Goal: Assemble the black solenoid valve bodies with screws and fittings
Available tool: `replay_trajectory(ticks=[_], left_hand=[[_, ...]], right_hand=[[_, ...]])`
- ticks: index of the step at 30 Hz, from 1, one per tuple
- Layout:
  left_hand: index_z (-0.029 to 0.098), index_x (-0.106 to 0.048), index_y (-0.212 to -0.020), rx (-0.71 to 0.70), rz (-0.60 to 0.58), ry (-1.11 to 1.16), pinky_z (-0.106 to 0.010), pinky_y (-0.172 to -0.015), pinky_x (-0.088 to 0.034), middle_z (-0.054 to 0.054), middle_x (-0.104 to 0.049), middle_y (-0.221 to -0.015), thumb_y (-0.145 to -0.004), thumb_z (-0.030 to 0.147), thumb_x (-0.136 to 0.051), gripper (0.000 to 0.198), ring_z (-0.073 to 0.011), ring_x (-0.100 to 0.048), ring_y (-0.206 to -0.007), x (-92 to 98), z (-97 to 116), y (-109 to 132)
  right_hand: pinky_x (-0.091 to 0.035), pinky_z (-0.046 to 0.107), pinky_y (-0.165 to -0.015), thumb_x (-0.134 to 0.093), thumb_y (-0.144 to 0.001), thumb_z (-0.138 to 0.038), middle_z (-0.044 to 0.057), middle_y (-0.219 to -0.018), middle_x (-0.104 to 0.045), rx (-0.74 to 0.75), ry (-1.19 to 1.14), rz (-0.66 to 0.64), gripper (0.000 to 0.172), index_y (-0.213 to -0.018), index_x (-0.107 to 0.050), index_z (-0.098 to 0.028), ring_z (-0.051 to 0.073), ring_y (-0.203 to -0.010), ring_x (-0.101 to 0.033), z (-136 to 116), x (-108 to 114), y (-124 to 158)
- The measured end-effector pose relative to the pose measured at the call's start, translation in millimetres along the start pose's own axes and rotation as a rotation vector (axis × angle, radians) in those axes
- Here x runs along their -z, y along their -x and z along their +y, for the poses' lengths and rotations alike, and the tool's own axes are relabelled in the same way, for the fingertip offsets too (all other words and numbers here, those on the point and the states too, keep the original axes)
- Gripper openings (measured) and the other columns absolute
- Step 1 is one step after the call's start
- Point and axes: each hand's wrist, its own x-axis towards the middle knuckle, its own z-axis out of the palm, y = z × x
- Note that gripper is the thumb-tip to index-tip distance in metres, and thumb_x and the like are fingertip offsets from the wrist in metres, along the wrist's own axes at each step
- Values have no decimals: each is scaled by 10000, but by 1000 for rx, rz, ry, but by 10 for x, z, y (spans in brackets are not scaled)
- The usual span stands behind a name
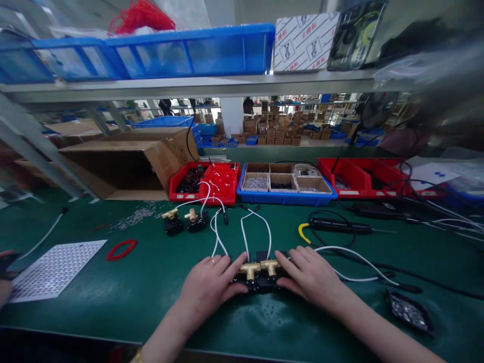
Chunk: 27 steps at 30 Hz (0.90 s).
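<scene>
My left hand [212,282] and my right hand [310,275] press in from both sides on a row of brass tee valves with black housings. Two brass tees show between them, a left valve [249,271] and a right valve [269,267], standing side by side on the bench. Thumbs rest along the near side and fingers along the far side; my fingers hide the row's ends. White cables [244,232] with black plugs run from the row. Two similar units, a valve [172,222] and another valve [196,219], stand farther back on the left.
On the green bench [159,302] lie an electric screwdriver [336,226], a red ring [121,249], a label sheet [56,269] and a small black tray [410,310]. Behind are red bins [363,179], a blue parts tray [287,197] and a carton [128,161]. Another person's hand [5,287] is at far left.
</scene>
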Motion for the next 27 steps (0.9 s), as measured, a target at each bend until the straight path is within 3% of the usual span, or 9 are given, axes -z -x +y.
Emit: replay_trajectory(ticks=[3, 6, 8, 12, 14, 16, 23, 27], left_hand=[[216, -564, -1426, -3, -14, 0, -361, -632, -459, -39, -683, -893, -1016, 601, -450, 574, -224, -645, -730, -30, 16, -52], [215, -602, -1378, -22, 11, 8, -342, -624, -433, -35, -680, -867, -1059, 513, -420, 472, -211, -637, -724, -67, -13, -56], [228, -614, -1368, -21, -11, 44, -325, -624, -417, -34, -682, -862, -1067, 494, -414, 449, -203, -637, -735, -64, -58, -78], [329, -665, -1319, 136, -226, 269, -294, -641, -392, -29, -707, -944, -1024, 519, -502, 387, -201, -645, -790, 33, -216, -283], [351, -720, -1236, 253, -357, 491, -292, -714, -406, -23, -727, -1020, -982, 506, -573, 332, -220, -659, -897, 72, -330, -455], [354, -751, -1180, 275, -416, 596, -288, -777, -420, -4, -756, -1076, -954, 516, -605, 314, -225, -670, -961, 58, -456, -632], [251, -789, -1146, 283, -660, 878, -272, -926, -467, -14, -787, -1156, -900, 641, -593, 501, -237, -694, -1071, -307, -856, -1021], [235, -793, -1129, 362, -773, 926, -274, -900, -493, -19, -794, -1121, -877, 727, -548, 605, -233, -704, -1034, -496, -1007, -1121]], right_hand=[[-500, 414, -709, -530, -1045, -483, 122, -956, -679, 59, 23, 32, 448, -1270, -648, -114, 268, -808, -625, 6, -18, -79], [-469, 381, -680, -514, -1059, -470, 100, -915, -682, 92, -16, 46, 457, -1325, -629, -117, 246, -777, -628, 30, -5, -116], [-451, 352, -684, -486, -1077, -441, 94, -921, -692, 73, -98, -11, 430, -1370, -613, -152, 231, -794, -635, 71, 9, -157], [-445, 307, -721, -479, -1064, -526, 94, -1014, -718, -110, -347, -245, 441, -1369, -630, -245, 231, -881, -668, 253, -1, -364], [-446, 289, -732, -483, -1054, -554, 69, -1071, -737, -165, -417, -314, 414, -1322, -661, -293, 232, -927, -688, 384, -41, -518], [-449, 281, -744, -490, -1047, -550, 45, -1108, -756, -199, -478, -376, 380, -1251, -707, -314, 241, -978, -699, 517, -99, -671], [-459, 281, -747, -504, -995, -618, 15, -995, -782, -308, -689, -629, 464, -1048, -796, -262, 241, -933, -697, 872, -329, -1020], [-517, 322, -787, -541, -986, -652, 23, -887, -747, -387, -756, -751, 526, -915, -761, -179, 226, -872, -690, 991, -472, -1126]])
